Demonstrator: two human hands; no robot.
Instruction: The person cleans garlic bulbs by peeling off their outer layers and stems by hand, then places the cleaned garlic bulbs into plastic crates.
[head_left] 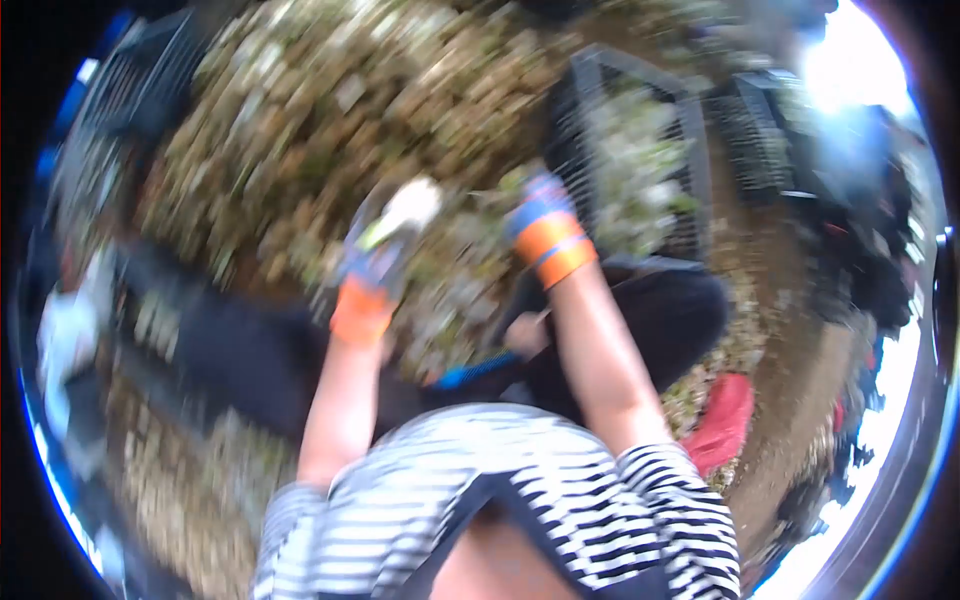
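Dark crate, far right, containing blurred pale-green and white produce. Left hand grips a white-and-green piece; right hand, near the crate, grip indeterminable.

No text, label, brand, number or sign is readable; blur leaves any marks illegible on the black crate, the gloves left of it and the striped top below it.
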